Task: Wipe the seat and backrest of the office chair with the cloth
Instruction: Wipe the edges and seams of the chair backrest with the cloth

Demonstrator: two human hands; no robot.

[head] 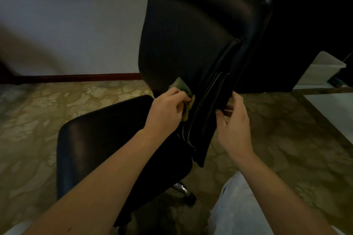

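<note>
While both forearms reached forward over a pale trouser leg, the left hand (168, 108) curled its fingers round one bunched yellow-green cloth (182, 86), pressing it against the lower part of the backrest (191, 25). The right hand (235, 126) gripped the backrest's right edge, fingers wrapped round it. One black office chair (172, 158) stood on patterned carpet (286, 129), its glossy seat (99, 139) left of the hands, its padded backrest showing pale seams. Beyond stood one white box (321, 70).
</note>
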